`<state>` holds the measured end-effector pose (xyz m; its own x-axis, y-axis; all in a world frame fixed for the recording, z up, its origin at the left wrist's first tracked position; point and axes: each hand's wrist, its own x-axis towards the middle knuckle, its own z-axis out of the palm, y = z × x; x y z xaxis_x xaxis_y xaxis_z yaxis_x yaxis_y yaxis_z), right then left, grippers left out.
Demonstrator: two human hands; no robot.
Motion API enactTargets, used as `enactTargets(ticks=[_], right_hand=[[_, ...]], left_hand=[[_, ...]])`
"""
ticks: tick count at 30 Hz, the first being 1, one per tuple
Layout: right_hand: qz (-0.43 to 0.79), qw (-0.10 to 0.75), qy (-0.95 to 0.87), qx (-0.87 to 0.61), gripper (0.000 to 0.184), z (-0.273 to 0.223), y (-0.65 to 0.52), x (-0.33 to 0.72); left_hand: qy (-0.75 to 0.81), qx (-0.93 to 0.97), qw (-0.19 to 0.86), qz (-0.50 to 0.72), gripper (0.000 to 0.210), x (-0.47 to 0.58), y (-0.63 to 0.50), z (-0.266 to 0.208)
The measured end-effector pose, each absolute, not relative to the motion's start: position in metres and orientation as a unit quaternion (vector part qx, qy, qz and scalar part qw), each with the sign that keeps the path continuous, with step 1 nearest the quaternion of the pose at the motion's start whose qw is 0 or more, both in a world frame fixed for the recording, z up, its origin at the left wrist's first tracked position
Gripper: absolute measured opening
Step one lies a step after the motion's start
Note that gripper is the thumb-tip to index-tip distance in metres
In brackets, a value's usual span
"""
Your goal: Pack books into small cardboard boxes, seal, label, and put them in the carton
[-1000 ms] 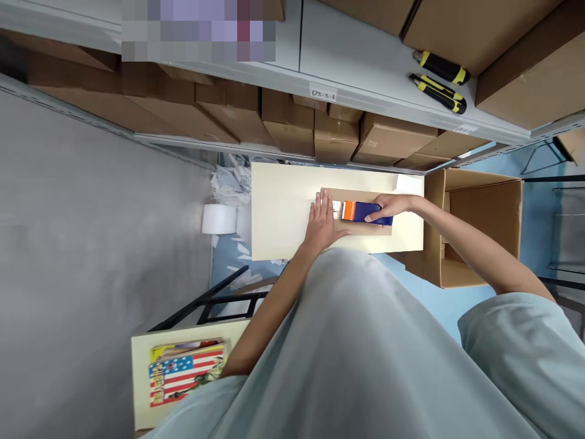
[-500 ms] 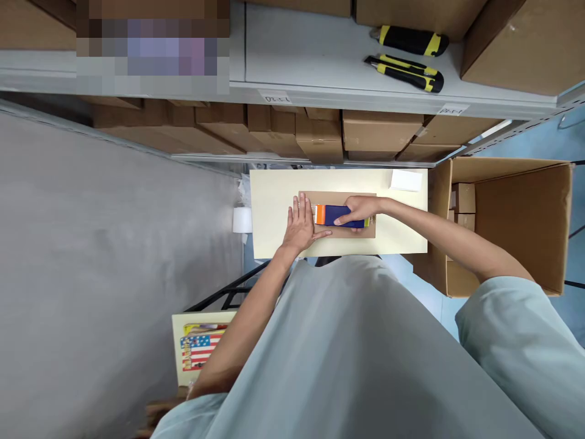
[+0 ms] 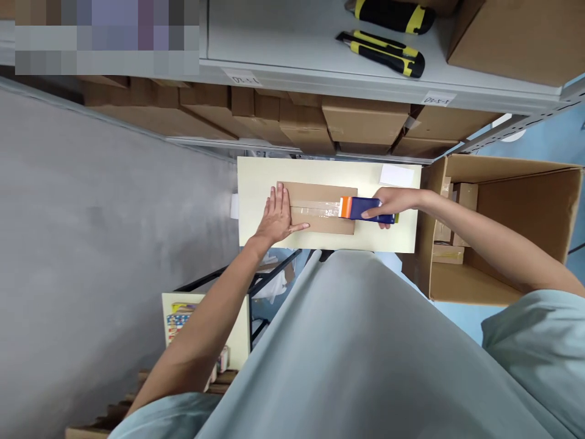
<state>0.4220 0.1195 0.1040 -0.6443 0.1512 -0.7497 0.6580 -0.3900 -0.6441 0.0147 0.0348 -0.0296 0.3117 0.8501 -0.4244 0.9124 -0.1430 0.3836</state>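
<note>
A flat cardboard box [image 3: 315, 227] lies on the cream table [image 3: 256, 177]. My left hand [image 3: 276, 216] rests flat across its left end, fingers spread. My right hand [image 3: 388, 204] is wrapped round a blue and orange tape dispenser [image 3: 359, 208], whose orange front end sits over the right part of the box. A strip of clear tape [image 3: 315, 209] runs along the middle of the box from near my left hand to the dispenser. The dispenser's far end is partly hidden by my fingers.
Two yellow and black utility knives [image 3: 386, 53] lie on the grey shelf [image 3: 283, 42] above. Cardboard boxes [image 3: 365, 122] fill the shelf below. A large open carton [image 3: 525, 207] with small boxes stands right of the table. A white slip [image 3: 397, 175] lies at the table's back right.
My right hand has drawn the tape dispenser to the right along the box, and a length of clear tape now shows behind it. My left hand stays on the box's left end.
</note>
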Motion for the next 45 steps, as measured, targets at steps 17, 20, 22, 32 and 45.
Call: enactTargets(ticks=[17, 20, 22, 32, 45], right_hand=[[-0.741, 0.194, 0.496, 0.41, 0.077, 0.051, 0.104, 0.483], [-0.751, 0.17, 0.498, 0.398, 0.075, 0.053, 0.099, 0.49], [-0.753, 0.163, 0.502, 0.392, 0.075, 0.054, 0.097, 0.494], [-0.717, 0.201, 0.53, 0.406, 0.072, 0.061, 0.096, 0.497], [-0.347, 0.257, 0.604, 0.67, 0.03, 0.062, 0.033, 0.387]], left_hand=[[0.6, 0.744, 0.278, -0.09, 0.151, 0.02, 0.038, -0.026], [0.6, 0.744, 0.277, -0.096, 0.152, 0.02, 0.038, -0.026], [0.598, 0.746, 0.277, -0.097, 0.151, 0.02, 0.038, -0.026], [0.592, 0.752, 0.273, -0.097, 0.144, 0.022, 0.037, -0.023], [0.581, 0.766, 0.273, -0.038, 0.141, 0.02, 0.031, -0.022]])
